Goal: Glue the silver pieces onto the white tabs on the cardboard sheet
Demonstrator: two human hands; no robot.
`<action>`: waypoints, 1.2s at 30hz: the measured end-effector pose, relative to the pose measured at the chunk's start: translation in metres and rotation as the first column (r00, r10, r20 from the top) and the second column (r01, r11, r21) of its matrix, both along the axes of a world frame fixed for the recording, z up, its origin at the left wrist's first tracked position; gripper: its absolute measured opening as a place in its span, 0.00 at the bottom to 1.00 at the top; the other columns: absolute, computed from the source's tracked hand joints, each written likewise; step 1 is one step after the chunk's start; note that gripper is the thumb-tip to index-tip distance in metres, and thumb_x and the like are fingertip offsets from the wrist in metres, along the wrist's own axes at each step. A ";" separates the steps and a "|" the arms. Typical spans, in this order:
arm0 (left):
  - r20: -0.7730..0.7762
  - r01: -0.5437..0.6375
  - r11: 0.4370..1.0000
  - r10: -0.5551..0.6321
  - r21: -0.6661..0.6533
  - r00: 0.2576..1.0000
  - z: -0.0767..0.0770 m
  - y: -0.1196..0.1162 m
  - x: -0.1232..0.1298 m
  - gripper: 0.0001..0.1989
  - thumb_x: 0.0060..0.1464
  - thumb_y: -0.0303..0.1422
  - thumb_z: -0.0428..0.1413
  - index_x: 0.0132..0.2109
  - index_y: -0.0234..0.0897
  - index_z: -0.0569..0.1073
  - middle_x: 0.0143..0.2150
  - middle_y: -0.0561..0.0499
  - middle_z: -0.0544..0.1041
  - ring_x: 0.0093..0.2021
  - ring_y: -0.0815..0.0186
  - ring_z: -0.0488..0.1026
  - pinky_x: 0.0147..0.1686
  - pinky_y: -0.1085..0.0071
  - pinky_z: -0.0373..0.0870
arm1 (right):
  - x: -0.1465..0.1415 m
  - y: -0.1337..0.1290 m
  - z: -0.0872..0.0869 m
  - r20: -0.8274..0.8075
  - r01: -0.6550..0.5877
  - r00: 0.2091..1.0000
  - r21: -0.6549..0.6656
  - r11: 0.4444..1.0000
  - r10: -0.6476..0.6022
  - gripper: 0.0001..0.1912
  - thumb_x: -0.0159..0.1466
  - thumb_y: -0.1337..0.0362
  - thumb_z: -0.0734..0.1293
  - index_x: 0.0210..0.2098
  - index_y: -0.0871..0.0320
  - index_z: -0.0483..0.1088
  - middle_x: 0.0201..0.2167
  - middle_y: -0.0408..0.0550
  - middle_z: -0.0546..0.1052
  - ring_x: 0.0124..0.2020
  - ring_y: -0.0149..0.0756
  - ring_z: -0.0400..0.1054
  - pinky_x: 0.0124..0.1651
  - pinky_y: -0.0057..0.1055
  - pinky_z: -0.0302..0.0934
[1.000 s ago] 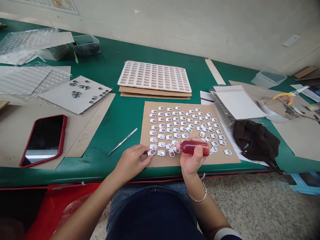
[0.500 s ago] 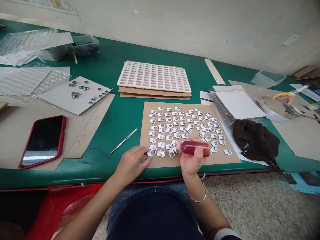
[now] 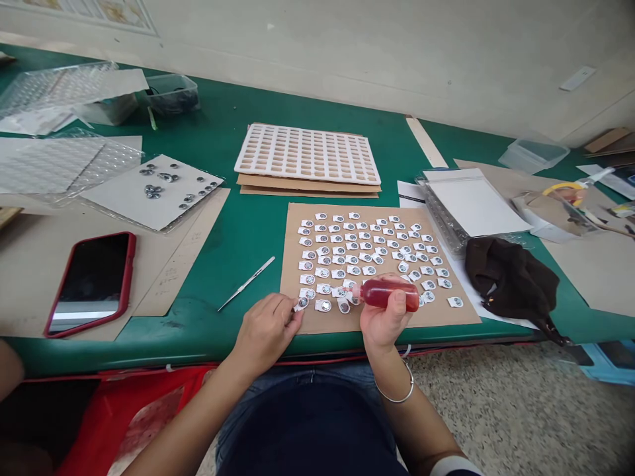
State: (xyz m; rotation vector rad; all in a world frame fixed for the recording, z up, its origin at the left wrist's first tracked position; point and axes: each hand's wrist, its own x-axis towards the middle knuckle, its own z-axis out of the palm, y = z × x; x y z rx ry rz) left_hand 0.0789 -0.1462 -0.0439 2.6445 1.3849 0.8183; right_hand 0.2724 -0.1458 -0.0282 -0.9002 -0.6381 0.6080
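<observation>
Rows of small white tabs, each bearing a round silvery disc, cover a brown cardboard sheet (image 3: 377, 320). At its near left corner my left hand (image 3: 268, 327) pinches one such white tab (image 3: 301, 303) between thumb and fingers. My right hand (image 3: 381, 324) is wrapped around a squeeze bottle (image 3: 389, 295) of red liquid. The bottle lies nearly level above the sheet, its thin nozzle pointing left over the near rows. Whether the tip touches a tab, I cannot tell. Left of the sheet, a pair of metal tweezers (image 3: 247, 283) rests on the green table (image 3: 203, 277).
Behind the sheet, a white gridded tray (image 3: 307, 153) sits on cardboard. To the left are a red-cased phone (image 3: 92, 281) and a white card (image 3: 163, 211) with loose shiny stones. A dark cloth pouch (image 3: 510, 277) and clear trays are on the right. Another person's arm (image 3: 8, 370) shows at far left.
My left hand has drawn its fingers closer around the corner tab, which appears slightly tilted. The bottle stays over the near rows. The view has shifted slightly; a person's arm appears at the left edge.
</observation>
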 end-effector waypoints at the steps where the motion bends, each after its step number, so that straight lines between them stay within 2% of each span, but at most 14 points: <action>1: -0.007 -0.030 0.999 0.030 -0.022 1.000 0.002 -0.002 0.000 0.03 0.55 0.31 0.53 0.35 0.35 0.69 0.30 0.50 0.73 0.32 0.64 0.71 0.33 0.70 0.65 | 0.000 0.000 0.000 -0.004 0.002 1.000 -0.005 1.000 -0.002 0.10 0.59 0.57 0.62 0.34 0.56 0.67 0.29 0.42 0.68 0.21 0.31 0.68 0.18 0.30 0.65; 3: -0.038 -0.120 0.987 0.117 -0.107 0.992 0.007 -0.007 -0.001 0.04 0.55 0.33 0.53 0.35 0.37 0.69 0.30 0.51 0.73 0.31 0.64 0.72 0.31 0.71 0.64 | 0.000 0.000 -0.001 -0.014 0.007 1.000 -0.015 1.000 -0.007 0.10 0.58 0.57 0.62 0.34 0.56 0.67 0.30 0.41 0.67 0.21 0.31 0.68 0.19 0.30 0.65; 5: -0.099 -0.227 0.947 0.210 -0.226 0.973 0.014 -0.012 -0.004 0.05 0.55 0.35 0.52 0.36 0.38 0.69 0.31 0.51 0.74 0.30 0.64 0.72 0.27 0.71 0.62 | 0.000 0.000 -0.002 -0.019 0.015 1.000 -0.023 1.000 -0.015 0.10 0.58 0.56 0.62 0.34 0.56 0.67 0.30 0.41 0.67 0.21 0.31 0.68 0.19 0.30 0.65; 8: -0.153 -0.288 0.882 0.247 -0.374 0.957 0.024 -0.015 -0.009 0.08 0.56 0.37 0.51 0.38 0.39 0.70 0.35 0.51 0.75 0.32 0.63 0.73 0.27 0.70 0.61 | 0.000 0.000 -0.002 -0.011 0.030 0.999 -0.040 0.999 -0.031 0.11 0.58 0.55 0.62 0.34 0.56 0.67 0.30 0.42 0.67 0.22 0.30 0.67 0.20 0.30 0.65; 11: -0.123 -0.249 0.842 0.216 -0.480 0.969 0.031 -0.012 -0.013 0.12 0.54 0.42 0.53 0.41 0.39 0.71 0.37 0.51 0.75 0.33 0.62 0.73 0.28 0.71 0.63 | -0.001 -0.001 0.000 -0.014 0.027 1.000 -0.048 0.998 -0.028 0.11 0.57 0.55 0.62 0.33 0.56 0.66 0.30 0.42 0.67 0.22 0.30 0.67 0.19 0.28 0.64; 14: -0.071 -0.235 0.815 0.233 -0.530 0.970 0.035 -0.005 -0.014 0.15 0.56 0.45 0.50 0.40 0.39 0.72 0.36 0.50 0.75 0.34 0.63 0.73 0.30 0.70 0.64 | -0.001 -0.002 0.002 -0.036 0.011 0.999 -0.027 1.000 -0.012 0.10 0.57 0.56 0.63 0.33 0.56 0.66 0.31 0.41 0.66 0.22 0.30 0.68 0.18 0.28 0.63; 19: -0.097 -0.230 0.808 0.211 -0.542 0.973 0.033 0.003 -0.008 0.14 0.57 0.41 0.49 0.41 0.37 0.72 0.38 0.48 0.74 0.39 0.59 0.72 0.36 0.67 0.65 | 0.001 -0.002 0.001 -0.057 -0.002 0.998 -0.014 1.000 0.001 0.10 0.58 0.56 0.63 0.34 0.56 0.67 0.30 0.41 0.67 0.19 0.31 0.69 0.16 0.29 0.63; 23: -0.114 -0.177 0.784 0.136 -0.595 0.984 0.035 0.004 -0.005 0.11 0.57 0.37 0.48 0.37 0.38 0.72 0.36 0.49 0.73 0.36 0.61 0.71 0.35 0.66 0.64 | 0.003 -0.001 0.000 -0.053 -0.011 0.999 -0.016 1.000 0.010 0.10 0.58 0.56 0.62 0.35 0.56 0.66 0.29 0.41 0.67 0.19 0.31 0.68 0.17 0.29 0.63; 29: -0.057 -0.097 0.767 0.079 -0.635 0.995 0.039 -0.002 -0.003 0.07 0.57 0.33 0.48 0.35 0.38 0.70 0.36 0.49 0.73 0.35 0.62 0.71 0.34 0.67 0.65 | 0.007 0.001 0.004 -0.107 -0.013 0.994 -0.011 1.000 0.012 0.11 0.57 0.56 0.63 0.33 0.57 0.66 0.29 0.41 0.67 0.21 0.29 0.67 0.19 0.30 0.65; 33: 0.029 -0.088 0.755 0.141 -0.649 0.990 0.037 -0.003 -0.002 0.05 0.55 0.32 0.50 0.33 0.37 0.69 0.33 0.49 0.75 0.33 0.62 0.72 0.32 0.67 0.66 | 0.026 0.003 0.012 -0.106 0.066 0.992 0.026 0.998 -0.063 0.12 0.56 0.55 0.63 0.33 0.57 0.67 0.29 0.43 0.68 0.23 0.31 0.68 0.19 0.30 0.65; 35: 0.203 -0.038 0.731 0.238 -0.681 0.950 0.037 0.005 -0.002 0.06 0.54 0.35 0.52 0.36 0.37 0.71 0.31 0.51 0.75 0.30 0.63 0.73 0.30 0.67 0.68 | 0.041 0.005 0.015 -0.086 0.113 0.990 0.035 0.993 -0.110 0.12 0.56 0.55 0.63 0.32 0.57 0.67 0.28 0.42 0.68 0.22 0.31 0.67 0.18 0.31 0.65; 36: 0.311 0.006 0.708 0.303 -0.706 0.901 0.037 0.011 -0.002 0.09 0.53 0.37 0.53 0.40 0.37 0.72 0.30 0.51 0.76 0.29 0.64 0.73 0.29 0.68 0.69 | 0.049 0.006 0.017 -0.064 0.144 0.988 0.038 0.989 -0.141 0.12 0.56 0.54 0.63 0.32 0.57 0.67 0.27 0.42 0.68 0.21 0.31 0.67 0.18 0.31 0.65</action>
